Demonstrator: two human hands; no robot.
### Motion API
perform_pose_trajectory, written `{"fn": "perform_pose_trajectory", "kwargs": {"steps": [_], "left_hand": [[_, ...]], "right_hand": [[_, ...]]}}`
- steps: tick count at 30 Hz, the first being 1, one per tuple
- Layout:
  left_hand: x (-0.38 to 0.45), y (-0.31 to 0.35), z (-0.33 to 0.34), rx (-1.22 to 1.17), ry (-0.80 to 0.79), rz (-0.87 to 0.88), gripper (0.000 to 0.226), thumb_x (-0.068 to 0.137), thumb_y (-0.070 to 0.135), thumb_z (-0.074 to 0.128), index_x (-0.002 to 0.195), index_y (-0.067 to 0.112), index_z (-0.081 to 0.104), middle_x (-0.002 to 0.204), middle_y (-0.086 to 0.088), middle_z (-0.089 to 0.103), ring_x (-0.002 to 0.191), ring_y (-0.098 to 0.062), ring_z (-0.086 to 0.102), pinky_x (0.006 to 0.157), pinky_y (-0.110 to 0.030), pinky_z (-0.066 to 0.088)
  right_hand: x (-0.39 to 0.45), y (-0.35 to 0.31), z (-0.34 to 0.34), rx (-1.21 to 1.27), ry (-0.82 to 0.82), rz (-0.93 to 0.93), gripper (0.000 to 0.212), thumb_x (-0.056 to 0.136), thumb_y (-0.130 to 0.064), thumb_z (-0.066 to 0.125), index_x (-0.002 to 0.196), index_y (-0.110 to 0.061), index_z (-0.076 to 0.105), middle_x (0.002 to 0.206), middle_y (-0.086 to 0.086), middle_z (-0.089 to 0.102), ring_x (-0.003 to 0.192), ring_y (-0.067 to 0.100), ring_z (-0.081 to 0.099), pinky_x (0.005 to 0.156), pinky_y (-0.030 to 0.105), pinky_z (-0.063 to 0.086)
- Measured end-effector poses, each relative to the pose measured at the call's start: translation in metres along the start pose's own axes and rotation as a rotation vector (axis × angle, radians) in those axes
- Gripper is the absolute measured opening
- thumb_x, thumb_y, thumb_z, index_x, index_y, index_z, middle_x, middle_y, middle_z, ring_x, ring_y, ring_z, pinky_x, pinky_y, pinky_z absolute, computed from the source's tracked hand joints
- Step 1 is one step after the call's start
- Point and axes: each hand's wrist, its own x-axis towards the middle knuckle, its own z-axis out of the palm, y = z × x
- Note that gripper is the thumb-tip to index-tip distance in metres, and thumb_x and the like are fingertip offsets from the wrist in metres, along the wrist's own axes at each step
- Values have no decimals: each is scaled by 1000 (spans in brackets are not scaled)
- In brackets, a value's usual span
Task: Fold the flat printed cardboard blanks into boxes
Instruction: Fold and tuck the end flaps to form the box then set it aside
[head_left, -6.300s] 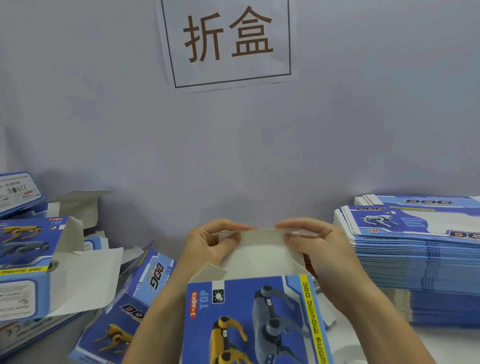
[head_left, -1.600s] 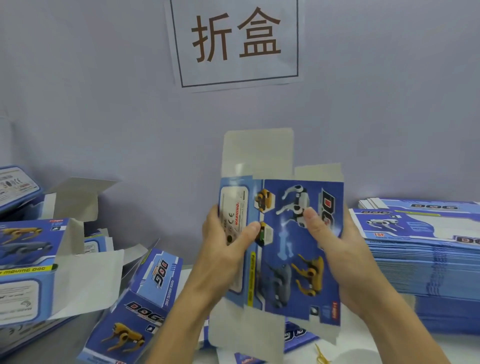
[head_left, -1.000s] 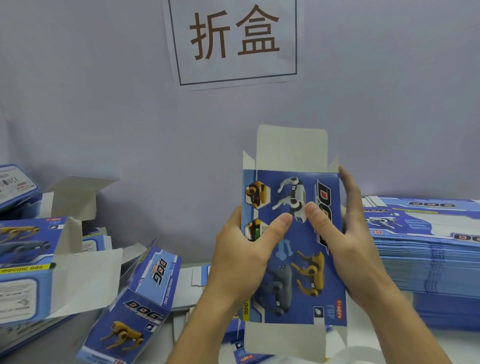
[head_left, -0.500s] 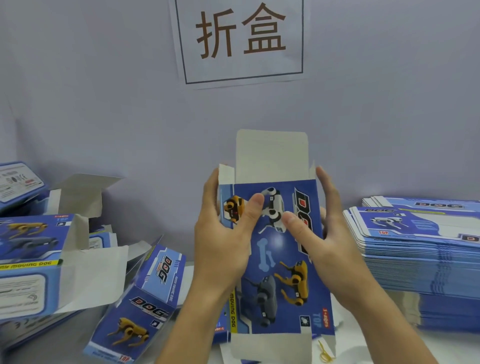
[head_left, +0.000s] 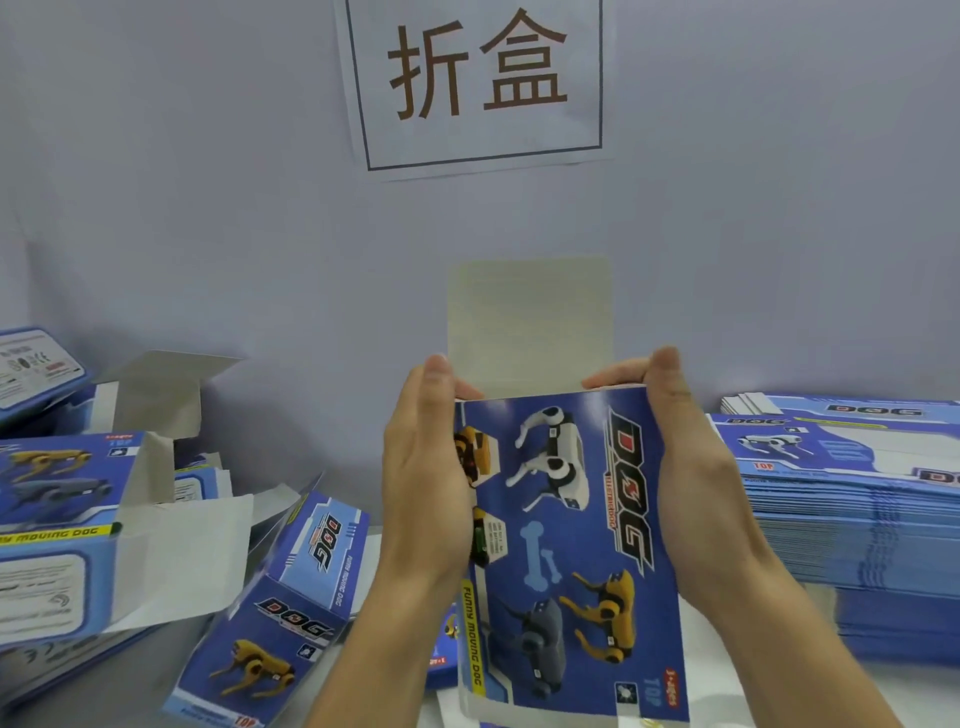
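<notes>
I hold the blue box (head_left: 566, 545) upright in front of me, between my two hands, above the table (head_left: 779, 696). My left hand (head_left: 423, 483) clasps its left edge, fingers curled round behind and the thumb (head_left: 434, 379) hooked over the top corner; my right hand (head_left: 691, 467) clasps the right edge the same way, its thumb pressing along the top rim. The plain grey top flap (head_left: 530, 325) stands straight up, unfolded. The printed face reads "DOG" in big slanted letters down the right side, "FUNNY MOVING DOG" on a yellow strip at lower left, and "TOP" near the bottom right, with white, grey and yellow robot dogs pictured. On the wall a paper sign (head_left: 480, 83) says "折盒". To my right lies the stack of flat blanks (head_left: 857, 519), the same "DOG" print showing on top. To my left lie folded boxes (head_left: 280, 613), one reading "DOG", another "FUNNY MOVING DOG".
</notes>
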Motion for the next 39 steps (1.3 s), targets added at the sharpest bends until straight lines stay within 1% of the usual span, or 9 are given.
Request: {"fn": "perform_pose_trajectory", "kwargs": {"steps": [3, 6, 11, 13, 16, 24, 30, 34, 39], "left_hand": [[0, 6, 0, 8, 6, -28, 29, 81, 39, 49, 72, 12, 50, 76, -33, 43, 71, -34, 47, 64, -51, 43], [-2, 11, -1, 7, -4, -14, 14, 76, 37, 47, 73, 29, 58, 73, -18, 44, 71, -33, 47, 64, -48, 40], [-1, 7, -2, -79, -43, -51, 42, 67, 45, 54, 104, 67, 56, 77, 7, 57, 85, -27, 51, 73, -50, 44], [-1, 9, 0, -55, -53, -22, 37, 75, 39, 48, 99, 63, 64, 69, 19, 59, 79, -25, 52, 69, -44, 47], [-4, 12, 2, -94, -75, 54, 29, 79, 28, 43, 89, 42, 67, 83, -7, 69, 71, -40, 56, 58, -42, 48], [-5, 13, -4, -257, 32, 18, 30, 88, 37, 44, 77, 11, 57, 110, -12, 72, 83, -23, 72, 56, -30, 56], [0, 18, -4, -107, 95, 11, 33, 93, 51, 41, 110, 34, 64, 108, -2, 71, 94, -32, 71, 67, -39, 58], [3, 26, -12, -162, 2, -54, 31, 98, 46, 43, 121, 35, 62, 117, -4, 71, 96, -24, 71, 78, -44, 54], [9, 35, -20, -83, -177, -35, 29, 96, 28, 51, 123, 27, 62, 102, 2, 76, 80, -14, 70, 80, -35, 50]], "right_hand": [[-1, -3, -1, -74, 29, -12, 40, 83, -52, 53, 90, -13, 60, 71, 20, 63, 61, 30, 62, 59, 47, 51], [-1, -4, -3, -53, 23, 7, 27, 76, -43, 47, 95, -26, 56, 59, 8, 57, 53, 22, 60, 49, 36, 48], [-3, -3, -5, 13, -51, 62, 43, 76, -43, 45, 116, -52, 57, 82, 24, 65, 71, 32, 66, 68, 59, 57], [-2, -3, -6, 34, -56, 44, 33, 76, -41, 45, 103, -50, 62, 82, 20, 68, 68, 31, 67, 63, 53, 57], [-1, 0, -6, 34, 12, -4, 20, 79, -35, 44, 90, -33, 61, 75, 13, 63, 61, 30, 62, 55, 41, 50], [-7, 8, 1, 26, 140, -113, 40, 88, -44, 38, 73, -23, 68, 84, 9, 77, 70, 32, 73, 68, 54, 55], [-4, -1, -4, 15, -119, -128, 42, 97, -18, 53, 137, -31, 51, 113, 7, 68, 100, 8, 72, 84, 48, 58], [-8, -8, -17, -43, -162, -72, 77, 71, -34, 78, 134, -63, 43, 140, 5, 58, 114, 35, 66, 86, 54, 58], [-9, -29, -31, 266, -33, 8, 71, 68, -24, 76, 133, -43, 55, 91, 11, 77, 74, 29, 76, 56, 38, 60]]}}
